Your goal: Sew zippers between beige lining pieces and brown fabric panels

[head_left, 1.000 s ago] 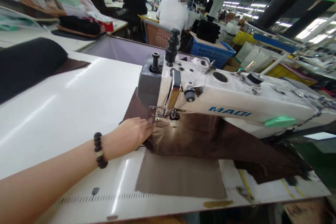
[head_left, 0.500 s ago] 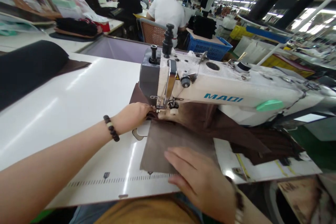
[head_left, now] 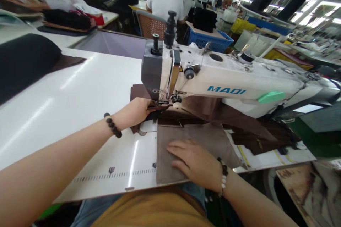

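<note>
My left hand [head_left: 137, 112] is closed on the gathered edge of the dark brown fabric [head_left: 142, 94], just left of the presser foot of a white sewing machine [head_left: 226, 81]. Its fingertips are partly hidden in the folds. My right hand [head_left: 195, 163] lies flat, fingers stretched out, on a lighter grey-brown fabric panel [head_left: 170, 149] in front of the needle area. More brown cloth [head_left: 204, 108] is bunched under the machine's arm and trails off to the right.
The white table [head_left: 106, 78] carries a printed ruler along its front edge. A dark fabric bundle [head_left: 26, 62] lies at the left. Stacked dark brown pieces [head_left: 255, 134] lie at the right. Behind the machine are a blue basket [head_left: 207, 40] and a seated person in white [head_left: 165, 5].
The grey-brown panel has shifted right and nearer my body. My right hand has moved forward and flattened on it. Beside the presser foot, my left hand has drawn the brown fabric's edge slightly left.
</note>
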A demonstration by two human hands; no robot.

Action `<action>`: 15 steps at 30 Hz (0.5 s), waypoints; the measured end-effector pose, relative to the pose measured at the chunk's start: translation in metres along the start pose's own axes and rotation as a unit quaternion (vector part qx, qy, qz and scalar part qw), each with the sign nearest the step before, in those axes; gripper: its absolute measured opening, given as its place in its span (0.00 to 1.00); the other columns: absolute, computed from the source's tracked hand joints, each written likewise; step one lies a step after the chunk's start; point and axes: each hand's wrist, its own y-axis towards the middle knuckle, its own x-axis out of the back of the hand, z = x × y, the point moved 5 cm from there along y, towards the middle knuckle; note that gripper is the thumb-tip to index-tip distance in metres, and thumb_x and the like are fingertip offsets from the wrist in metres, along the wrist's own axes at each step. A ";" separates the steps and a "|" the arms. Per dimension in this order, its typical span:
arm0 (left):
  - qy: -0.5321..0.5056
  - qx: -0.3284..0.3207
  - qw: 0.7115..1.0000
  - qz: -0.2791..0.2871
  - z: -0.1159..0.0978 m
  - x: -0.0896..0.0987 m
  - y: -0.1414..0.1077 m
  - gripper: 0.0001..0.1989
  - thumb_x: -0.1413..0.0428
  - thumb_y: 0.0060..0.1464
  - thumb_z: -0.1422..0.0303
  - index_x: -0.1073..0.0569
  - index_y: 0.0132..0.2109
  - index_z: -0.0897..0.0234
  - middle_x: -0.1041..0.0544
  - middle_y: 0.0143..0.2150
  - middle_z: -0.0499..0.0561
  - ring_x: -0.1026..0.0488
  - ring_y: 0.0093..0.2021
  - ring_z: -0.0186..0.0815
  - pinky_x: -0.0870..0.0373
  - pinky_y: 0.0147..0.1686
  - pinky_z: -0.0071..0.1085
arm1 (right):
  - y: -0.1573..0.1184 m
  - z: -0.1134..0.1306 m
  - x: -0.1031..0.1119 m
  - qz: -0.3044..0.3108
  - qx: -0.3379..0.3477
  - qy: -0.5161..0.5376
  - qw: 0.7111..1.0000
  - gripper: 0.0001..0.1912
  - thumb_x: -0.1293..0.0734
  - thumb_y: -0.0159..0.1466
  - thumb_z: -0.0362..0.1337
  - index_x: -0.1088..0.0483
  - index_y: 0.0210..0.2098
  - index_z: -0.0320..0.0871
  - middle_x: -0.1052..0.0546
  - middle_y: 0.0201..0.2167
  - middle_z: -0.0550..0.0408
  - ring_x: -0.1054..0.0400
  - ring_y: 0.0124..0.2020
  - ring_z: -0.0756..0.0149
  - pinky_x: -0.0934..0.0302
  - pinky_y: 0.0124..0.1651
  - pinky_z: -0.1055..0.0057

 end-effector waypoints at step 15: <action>0.061 -0.073 0.995 -0.025 -0.017 -0.018 -0.008 0.11 0.40 0.48 0.69 0.28 0.40 0.67 0.23 0.38 0.56 0.25 0.38 0.43 0.31 0.37 0.33 | 0.049 -0.005 0.011 -0.030 -0.108 -0.027 0.993 0.38 0.27 0.51 0.47 0.40 0.57 0.44 0.27 0.47 0.46 0.31 0.46 0.51 0.37 0.46 0.61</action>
